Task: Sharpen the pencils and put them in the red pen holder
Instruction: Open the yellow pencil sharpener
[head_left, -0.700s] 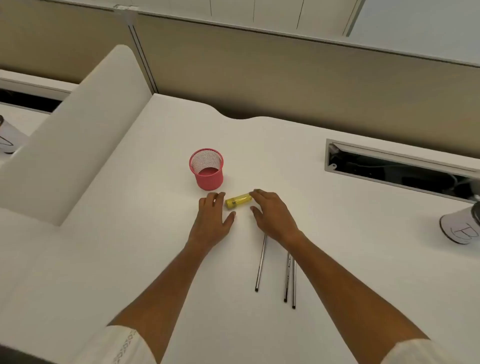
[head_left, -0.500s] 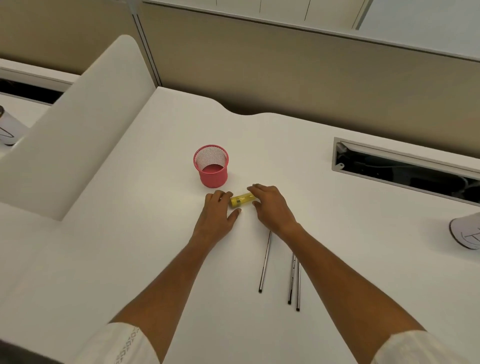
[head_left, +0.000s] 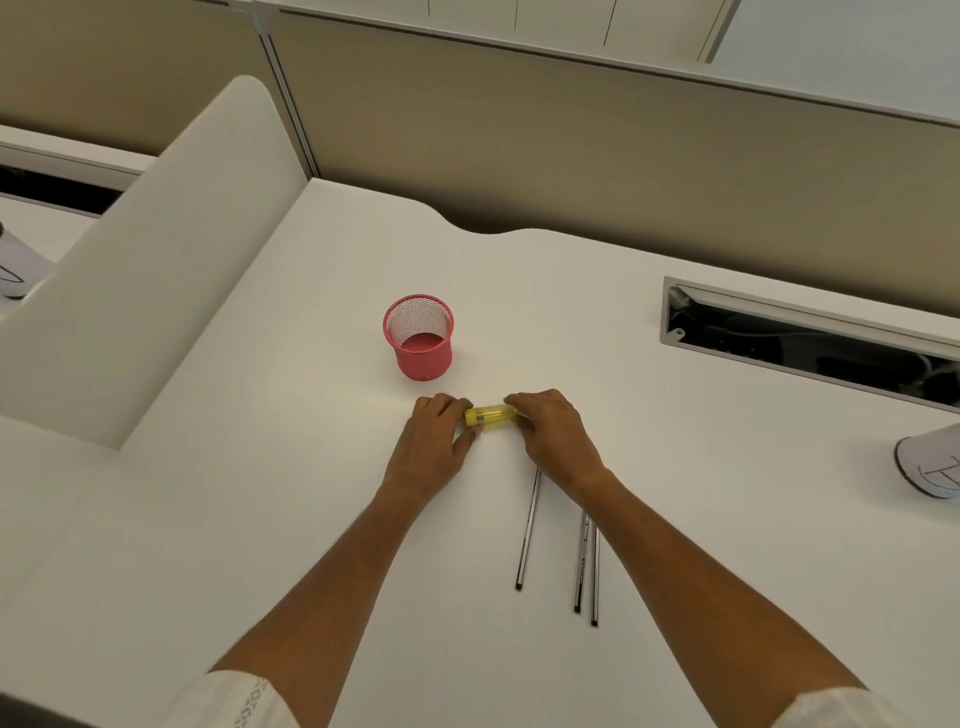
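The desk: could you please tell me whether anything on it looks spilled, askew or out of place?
Nothing stands out. The red pen holder stands upright and empty, three pencils lie roughly parallel on the desk, and the left hand and right hand hold the yellow sharpener.

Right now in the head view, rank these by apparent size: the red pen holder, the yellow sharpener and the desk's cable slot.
Largest to smallest:
1. cable slot, even though the right edge cuts it off and it lies farther back
2. red pen holder
3. yellow sharpener, only its middle shows
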